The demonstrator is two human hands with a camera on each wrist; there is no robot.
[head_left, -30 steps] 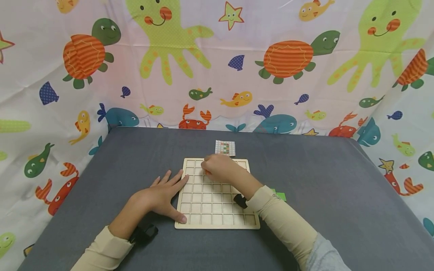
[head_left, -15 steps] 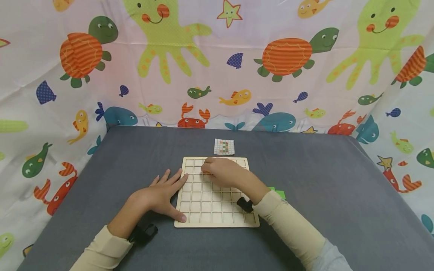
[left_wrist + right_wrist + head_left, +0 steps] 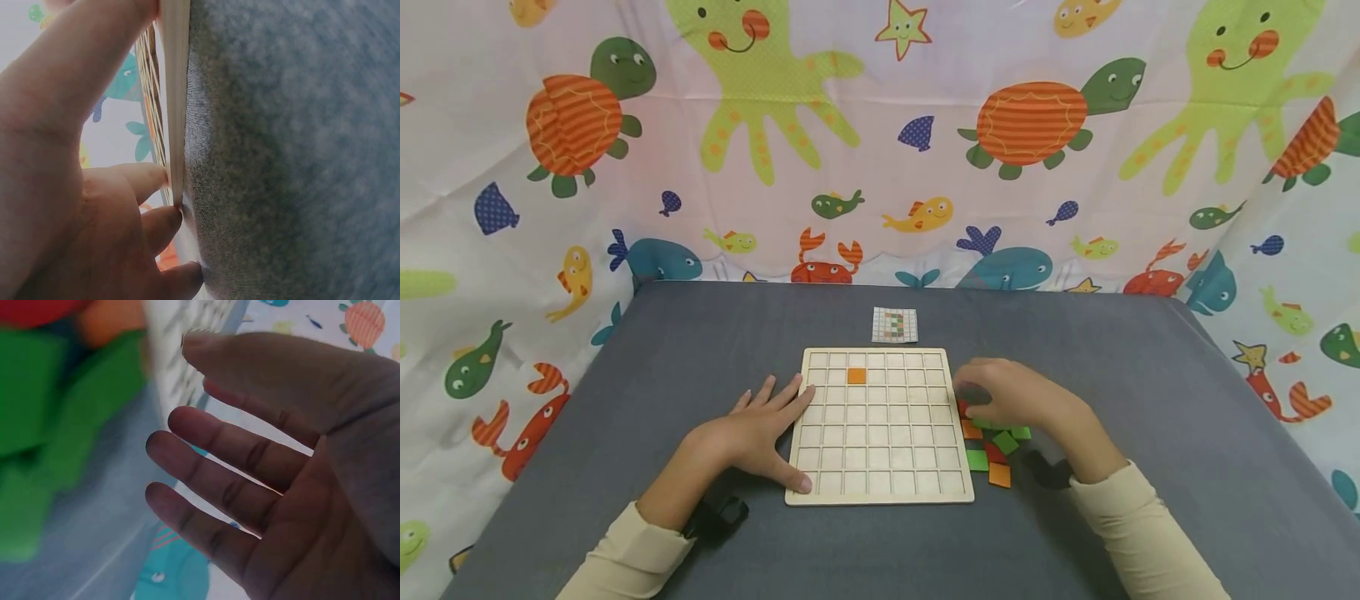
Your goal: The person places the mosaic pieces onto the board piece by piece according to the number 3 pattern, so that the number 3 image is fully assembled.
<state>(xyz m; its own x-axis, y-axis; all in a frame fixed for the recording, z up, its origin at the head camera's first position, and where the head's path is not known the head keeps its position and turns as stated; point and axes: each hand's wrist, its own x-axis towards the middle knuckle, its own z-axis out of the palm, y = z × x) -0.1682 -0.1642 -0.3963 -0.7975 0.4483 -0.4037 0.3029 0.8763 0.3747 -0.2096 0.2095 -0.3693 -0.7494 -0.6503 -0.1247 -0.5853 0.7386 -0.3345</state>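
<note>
A wooden grid board (image 3: 880, 458) lies flat on the grey table. One orange square tile (image 3: 857, 376) sits in a cell of its second row from the far edge. My left hand (image 3: 760, 433) rests with spread fingers on the board's left edge, thumb near the front corner. In the left wrist view, the fingertips touch the board's side (image 3: 177, 112). My right hand (image 3: 1018, 392) hovers over a loose pile of green, red and orange tiles (image 3: 1005, 442) beside the board's right edge. In the right wrist view its fingers (image 3: 194, 462) are relaxed and hold nothing, close to blurred green tiles (image 3: 81, 419).
A small card (image 3: 895, 326) printed with a coloured grid pattern lies behind the board. The grey table (image 3: 737, 333) stretches to both sides. A curtain (image 3: 865, 108) with sea animals hangs behind and around it.
My right hand has let go of the orange tile, leaving it in the board's cell, and has moved right to the pile, now uncovered. My left hand has stayed on the board.
</note>
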